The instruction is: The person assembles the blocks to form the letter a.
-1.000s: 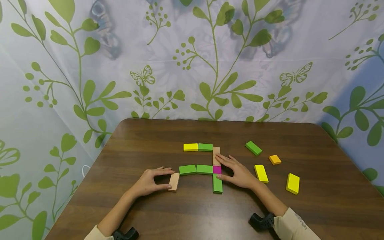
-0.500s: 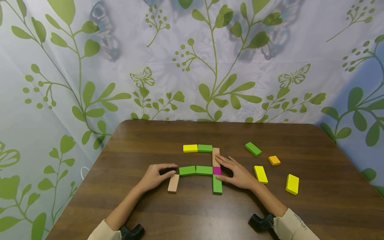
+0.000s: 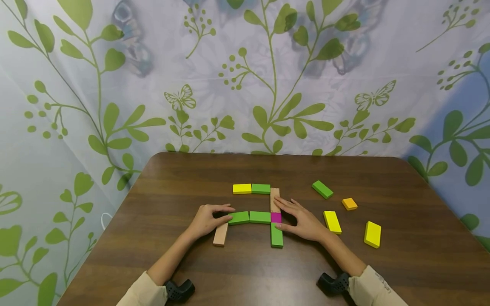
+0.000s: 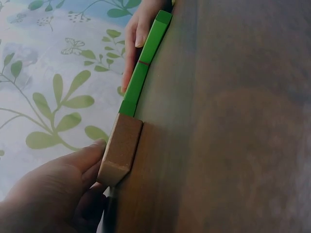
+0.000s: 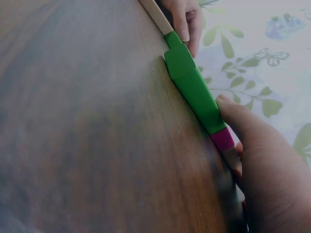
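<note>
My left hand is at the left end of a green block. Its thumb touches that end and its index finger reaches along the far side. A bare wood block lies just below, at the row's left corner. Right of the first green block lies a second green block, which meets a magenta block. My right hand rests along the right column, fingertips on an upper wood block and thumb on a lower green block.
A yellow block and a green block form the top row. To the right lie a loose green block, an orange block and two yellow blocks. The brown table meets a leaf-patterned cloth behind.
My left hand has let go of the lower-left wood block and moved up and right to the green block's end. My right hand stays in place on the column.
</note>
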`<state>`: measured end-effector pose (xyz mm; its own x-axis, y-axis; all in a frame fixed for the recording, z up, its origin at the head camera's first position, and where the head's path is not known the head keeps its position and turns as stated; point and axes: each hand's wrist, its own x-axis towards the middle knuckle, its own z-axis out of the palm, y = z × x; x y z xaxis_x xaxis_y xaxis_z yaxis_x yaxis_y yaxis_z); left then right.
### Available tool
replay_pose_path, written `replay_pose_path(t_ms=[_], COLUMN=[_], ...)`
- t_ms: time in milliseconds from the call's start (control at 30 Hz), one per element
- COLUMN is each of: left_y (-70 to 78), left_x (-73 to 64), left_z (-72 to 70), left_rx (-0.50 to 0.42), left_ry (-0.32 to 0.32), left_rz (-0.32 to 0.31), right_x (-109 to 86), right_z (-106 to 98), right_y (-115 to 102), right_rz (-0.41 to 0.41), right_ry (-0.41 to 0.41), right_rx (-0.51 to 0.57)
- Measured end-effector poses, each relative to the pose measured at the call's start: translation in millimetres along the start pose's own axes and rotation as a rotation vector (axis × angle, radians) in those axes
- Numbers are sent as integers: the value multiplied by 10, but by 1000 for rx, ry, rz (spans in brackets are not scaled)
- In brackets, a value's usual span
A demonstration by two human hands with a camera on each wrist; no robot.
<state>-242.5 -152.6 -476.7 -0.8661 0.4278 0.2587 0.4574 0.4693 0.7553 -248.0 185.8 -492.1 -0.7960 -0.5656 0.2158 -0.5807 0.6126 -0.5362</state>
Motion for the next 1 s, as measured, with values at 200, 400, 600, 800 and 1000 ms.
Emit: replay_pose_path(t_ms=[200,400,600,800,1000], left_y=[9,-2,-14,-12,-11], left_x=[-5,-9,-21,-16,-17], left_z=[8,22,34,41,31], left_rx=[2,2,2,21,25], left_ry=[29,51,61,64,66], left_rz=[-4,-7,-3,3,22], right_x=[3,4,0,0,0], right_z=[-5,-16,-22,-33,-23], right_y=[-7,-14,-18,-34,-35], right_rz=[10,30,30,24,21], right_ry=[-6,-8,-16,-11,-1], right_rx=[-3,1,-1,2,-4])
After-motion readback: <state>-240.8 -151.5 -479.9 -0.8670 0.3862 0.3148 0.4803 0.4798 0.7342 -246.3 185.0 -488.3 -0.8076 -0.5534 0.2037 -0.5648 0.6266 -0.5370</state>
